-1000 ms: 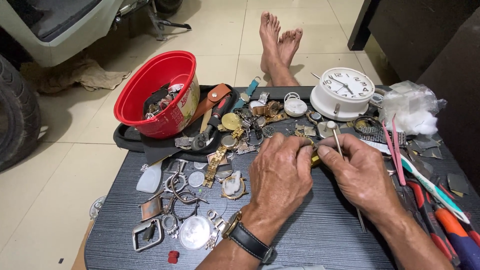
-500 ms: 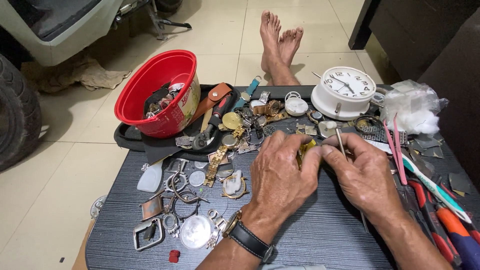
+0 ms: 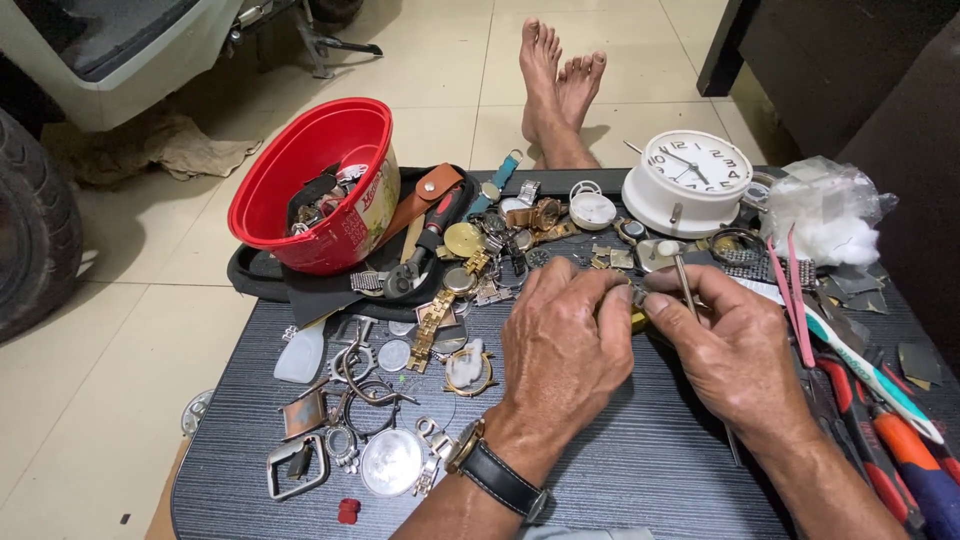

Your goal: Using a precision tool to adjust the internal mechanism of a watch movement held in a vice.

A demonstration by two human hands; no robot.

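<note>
A dark, ribbed bench [image 3: 640,470] filled the lower frame, standing on a pale tiled floor [image 3: 130,390] where a tyre [image 3: 35,225] showed at the left edge and a person's bare feet [image 3: 560,85] at top centre. A red bowl [image 3: 305,165] at the upper left leaned on a black pouch and held watch straps and small parts. Loose watch cases and bands lay scattered left of centre; a white alarm clock [image 3: 690,180] stood at the upper right. At centre, the left hand [image 3: 565,345] and right hand [image 3: 735,345] met, fingertips pinched on a small yellowish part [image 3: 637,318], mostly hidden. The right hand also gripped a thin metal tool [image 3: 682,275].
</note>
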